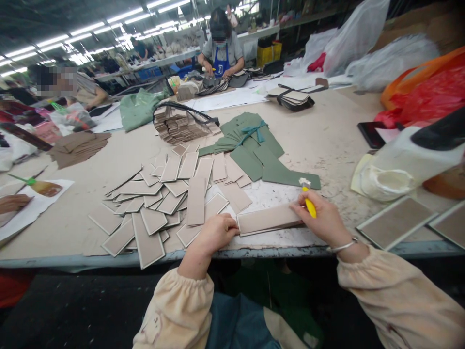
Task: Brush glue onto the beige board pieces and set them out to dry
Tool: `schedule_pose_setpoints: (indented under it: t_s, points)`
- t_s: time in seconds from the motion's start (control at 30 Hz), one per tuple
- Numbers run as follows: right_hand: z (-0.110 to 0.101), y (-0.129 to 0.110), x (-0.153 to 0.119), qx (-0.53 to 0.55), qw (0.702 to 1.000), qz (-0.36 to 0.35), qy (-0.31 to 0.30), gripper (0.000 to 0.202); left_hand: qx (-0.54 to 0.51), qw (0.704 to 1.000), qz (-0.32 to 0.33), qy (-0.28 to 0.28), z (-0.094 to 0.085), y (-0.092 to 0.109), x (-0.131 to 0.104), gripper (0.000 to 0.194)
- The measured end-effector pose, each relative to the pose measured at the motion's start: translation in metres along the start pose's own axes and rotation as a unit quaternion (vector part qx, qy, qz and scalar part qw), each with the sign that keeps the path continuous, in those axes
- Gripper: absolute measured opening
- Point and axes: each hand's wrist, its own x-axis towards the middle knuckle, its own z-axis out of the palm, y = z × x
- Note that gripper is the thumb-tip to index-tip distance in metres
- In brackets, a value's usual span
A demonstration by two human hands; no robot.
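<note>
- Both hands engaged: left hand [214, 235] pinches the left end of a pale, light-edged strip [269, 220]; right hand [321, 215] grips a yellow-handled brush [310, 207], its fingertips also at the strip's right end.
- Brush head points up and far, with white matter on it.
- Strip located at the table's near edge, long axis left to right, right end slightly farther; another edge shows beneath.
- Loose pieces [150, 220] heaped left, overlapping at mixed angles, crowding that side.
- Green pieces [272, 155] fanned beyond the strip, partly tied; strapped bundle [178, 123] farther left.
- White container [388, 177] at right, pale matter around its opening; contents unclear.
- Red bag [439, 99] far right, contents hidden; dark phone [370, 134] beside it.
</note>
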Motion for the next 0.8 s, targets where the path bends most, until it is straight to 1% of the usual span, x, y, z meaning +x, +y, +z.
schedule_pose_setpoints:
  t_s: [0.23, 0.4, 0.6, 0.7, 0.8]
  points:
    - [0.0008, -0.0011, 0.0003, -0.014, 1.0, -0.002, -0.012, 0.012, 0.005, 1.0, -0.022, -0.003, 0.0017, -0.0013, 0.0008, 0.009]
    - [-0.0002, -0.0016, 0.0006, -0.022, 1.0, -0.011, -0.014, 0.013, 0.014, 1.0, -0.026, -0.002, -0.0003, 0.0006, 0.0009, 0.007]
    - [0.0006, -0.001, 0.0007, -0.021, 1.0, 0.001, -0.022, 0.012, -0.004, 1.0, -0.006, 0.02, -0.0028, 0.0033, -0.0009, 0.009]
    - [0.0016, -0.0001, 0.0005, -0.017, 0.999, 0.004, -0.027, 0.012, -0.013, 1.0, 0.016, 0.01, -0.0012, 0.0037, -0.0012, 0.01]
    - [0.0018, -0.0002, 0.0006, -0.016, 0.999, 0.009, -0.027, 0.012, -0.005, 1.0, 0.022, -0.008, 0.0003, 0.0041, -0.0008, 0.008]
